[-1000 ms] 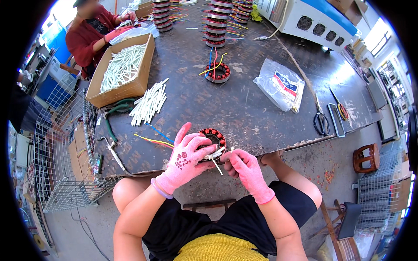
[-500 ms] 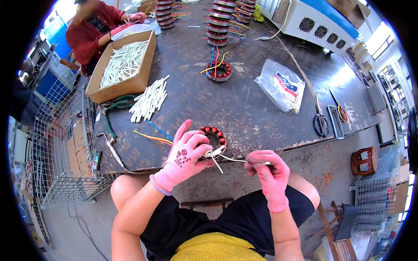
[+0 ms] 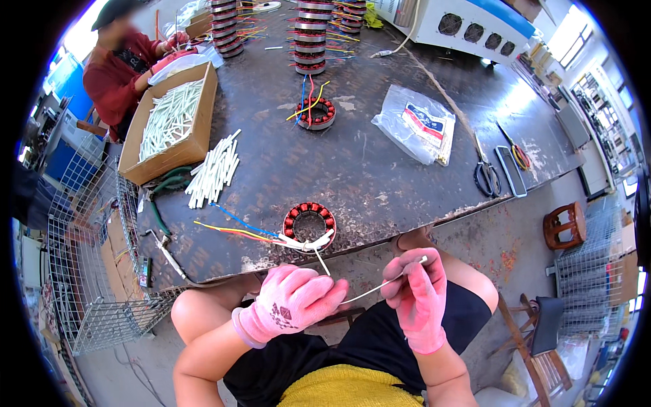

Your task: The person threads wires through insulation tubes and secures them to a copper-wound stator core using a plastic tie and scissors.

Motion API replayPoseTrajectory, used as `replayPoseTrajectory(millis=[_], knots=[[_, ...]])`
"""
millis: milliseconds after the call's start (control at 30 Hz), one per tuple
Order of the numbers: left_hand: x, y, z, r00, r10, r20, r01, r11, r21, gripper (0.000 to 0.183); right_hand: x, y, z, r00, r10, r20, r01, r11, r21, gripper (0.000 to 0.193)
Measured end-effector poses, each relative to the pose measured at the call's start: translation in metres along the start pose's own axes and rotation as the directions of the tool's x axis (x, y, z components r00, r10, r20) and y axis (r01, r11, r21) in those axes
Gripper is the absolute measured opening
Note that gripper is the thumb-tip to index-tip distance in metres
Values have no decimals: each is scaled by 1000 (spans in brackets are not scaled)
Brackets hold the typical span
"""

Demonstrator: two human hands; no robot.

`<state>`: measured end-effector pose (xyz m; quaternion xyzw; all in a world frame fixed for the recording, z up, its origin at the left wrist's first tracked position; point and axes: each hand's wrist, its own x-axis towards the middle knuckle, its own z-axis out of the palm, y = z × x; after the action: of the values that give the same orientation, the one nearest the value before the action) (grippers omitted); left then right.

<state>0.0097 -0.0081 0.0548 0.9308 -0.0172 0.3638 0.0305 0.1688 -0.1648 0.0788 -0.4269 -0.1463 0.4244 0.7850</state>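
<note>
A single dark, worn table (image 3: 271,163) fills most of the scene, with one white-and-blue machine (image 3: 464,30) at its far right, four round vents along its side. The person's two pink-gloved hands work just off its near edge: the left hand (image 3: 293,300) is palm down, fingers curled closed on a white cord (image 3: 367,296), while the right hand (image 3: 417,295) is raised, fingers bent upward, pinching the same cord near its tip; the cord bows slightly between them. One cardboard box (image 3: 156,168) of white tubes stands at the left. Three stacks of wound rings (image 3: 311,47) rise at the far side. One clear plastic bag (image 3: 393,125) lies to the right. Two single rings lie on the table: a far ring (image 3: 320,123) before the middle stack, and a near ring (image 3: 291,222) at the near edge, above the left hand. Two pairs of scissors (image 3: 486,179) lie at the right. Three wires (image 3: 237,233), blue, yellow and red, run left from the near ring.
</note>
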Motion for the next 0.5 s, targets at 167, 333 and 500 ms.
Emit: replayPoseTrajectory(millis=[167,333,500], knots=[[-2,-7,1,933,-111,342,333,624,-707,15,-3,-1,-3,978,31,206,2,987,-160,20],[-13,-3,3,774,55,631,626,-223,-748,24,0,-1,1,927,193,323,-93,949,-302,20],[-21,-6,4,576,291,764,748,-565,-348,35,4,3,-8,861,176,478,-55,965,-256,17]])
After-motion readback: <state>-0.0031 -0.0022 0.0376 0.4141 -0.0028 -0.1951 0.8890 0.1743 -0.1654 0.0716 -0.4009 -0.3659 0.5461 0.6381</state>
